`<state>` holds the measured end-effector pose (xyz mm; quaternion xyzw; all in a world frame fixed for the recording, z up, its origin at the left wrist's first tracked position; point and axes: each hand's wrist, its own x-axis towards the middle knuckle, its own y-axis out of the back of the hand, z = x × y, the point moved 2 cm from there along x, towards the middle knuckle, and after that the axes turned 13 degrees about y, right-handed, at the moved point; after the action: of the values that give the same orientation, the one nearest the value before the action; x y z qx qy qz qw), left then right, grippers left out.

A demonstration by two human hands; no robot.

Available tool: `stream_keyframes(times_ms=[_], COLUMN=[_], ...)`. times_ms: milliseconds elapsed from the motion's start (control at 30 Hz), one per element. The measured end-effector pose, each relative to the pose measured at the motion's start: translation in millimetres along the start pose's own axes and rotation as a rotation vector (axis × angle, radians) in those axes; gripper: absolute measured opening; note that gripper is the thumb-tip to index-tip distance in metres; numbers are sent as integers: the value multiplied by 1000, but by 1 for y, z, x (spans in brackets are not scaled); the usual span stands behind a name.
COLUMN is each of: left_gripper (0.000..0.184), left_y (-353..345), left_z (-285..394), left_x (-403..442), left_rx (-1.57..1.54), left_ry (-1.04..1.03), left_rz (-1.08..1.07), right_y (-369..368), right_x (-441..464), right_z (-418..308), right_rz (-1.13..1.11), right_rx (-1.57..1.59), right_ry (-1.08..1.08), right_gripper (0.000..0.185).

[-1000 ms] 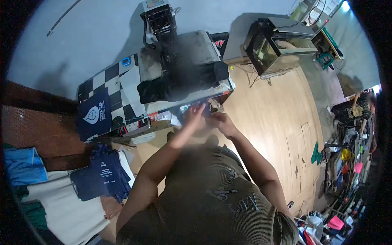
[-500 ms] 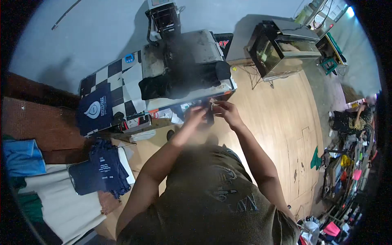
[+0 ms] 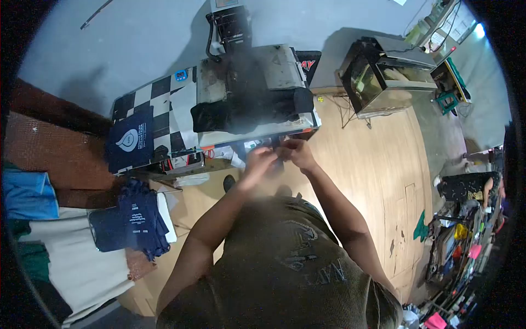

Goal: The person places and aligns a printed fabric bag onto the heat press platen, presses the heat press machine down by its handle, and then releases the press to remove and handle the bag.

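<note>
My left hand and my right hand are close together in front of the worktable's front edge. Both have their fingers pinched inward, the tips nearly meeting. What they hold is small and blurred; I cannot make it out. Just beyond them stands a heat press with a scuffed pale surface. A black cloth lies across its front part. To the left, a navy printed fabric piece with a white drop logo is spread on the black-and-white checkered tabletop.
Navy printed pieces are stacked at lower left, beside white cloth. A blue timer sits on the tabletop. A glass tank stands at right. Another person is at far right near a cluttered rack.
My right hand has moved slightly left, closer to my left hand. A pale strand seen by the right fingers before is no longer distinct. The view has shifted a little, and the other person's posture has changed.
</note>
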<state>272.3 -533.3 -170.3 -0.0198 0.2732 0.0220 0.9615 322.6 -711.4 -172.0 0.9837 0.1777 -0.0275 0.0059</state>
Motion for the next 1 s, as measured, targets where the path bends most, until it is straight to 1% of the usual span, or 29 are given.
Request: stream_keyframes(times_ms=[100,167,233,267,333,367,400,433,467,500,533,567,633,667,700,733,767,800,833,867,900,967,1000], left_gripper=[10,11,13,13,16,20,22,24,26,31,22,17,19,19,20,21,23,23,24,26,26,27,44], left_y=[2,2,3,5,7,10,11,10,10,7,4,1,3,3,-3,2,6,0,-7,-10,-9,-7,-7], left_z=[-6,-9,-5,-2,5,3,-3,-1,-3,-4,0,3,-12,-19,-13,-24,-37,-31,-15,-5,-5,-4,0], left_x=[8,10,10,10,8,11,16,18,19,23,24,26,41,50,43,53,63,56,42,31,30,36,37], left_rx=[5,-14,105,107,71,116,112,111,-33,-117,-103,-86,-66,-81,4,19,31,34,70,109,120,175,65], left_ry=[-26,-25,-64,-61,30,-41,-53,-67,50,72,101,131,-16,-15,-88,-102,-115,-109,-172,-233,-224,-163,-43], left_rz=[-37,-64,-85,-86,-174,-166,-103,-47,-72,-62,-44,-24,-69,-2,127,112,101,94,147,197,186,168,93], right_y=[2,-3,-1,0,2,3,2,1,0,-7,-12,-15,-21,-23,-24,-24,-22,-21,-20,-18,-20,-19,-19], right_x=[4,0,0,1,3,1,-1,3,2,-3,-3,-1,-6,-7,-6,-7,-9,-10,-11,-13,-20,-32,-35], right_z=[12,8,10,10,9,10,8,14,20,16,20,24,4,4,5,8,10,14,18,12,4,-7,-5], right_rz=[-20,68,45,23,-5,-33,-24,-24,22,71,31,-13,-9,13,16,14,19,8,-1,-87,-78,23,50], right_rx=[-47,117,114,109,63,12,3,-282,-482,-688,-758,-823,-954,-957,-957,-953,-953,-933,-910,-832,-823,-664,-645], right_ry=[18,46,39,38,42,45,54,170,312,437,415,389,353,329,230,136,125,162,197,115,101,77,111], right_gripper=[22,20,19,18,17,16,22,28,29,30,29,28,27,27,26,26,26,25,25,24,24,23,20])
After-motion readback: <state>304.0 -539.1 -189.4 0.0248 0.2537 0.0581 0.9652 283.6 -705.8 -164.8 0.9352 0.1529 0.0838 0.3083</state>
